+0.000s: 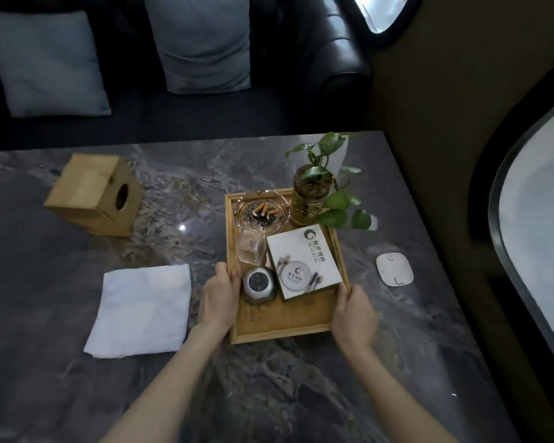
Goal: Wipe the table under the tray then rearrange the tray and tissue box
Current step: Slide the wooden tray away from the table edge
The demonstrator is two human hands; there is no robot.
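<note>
A wooden tray [279, 329] lies on the grey marble table [301, 394], right of centre. It carries a glass ashtray [260, 212] with cigarette butts, a potted plant [311, 196], a white box [303, 262], a clear holder [251, 249] and a small metal pot [259, 284]. My left hand [219, 298] grips the tray's left rim. Over on the tray's right rim, my right hand [354, 314] has hold of it. A wooden tissue box [93, 195] lies at the far left. A folded white cloth [141, 310] rests left of the tray.
A small white coaster-like pad [394, 269] lies right of the tray. A dark sofa [301, 91] with two grey cushions [202, 39] stands behind the table. A wall with rounded windows [538, 203] runs along the right.
</note>
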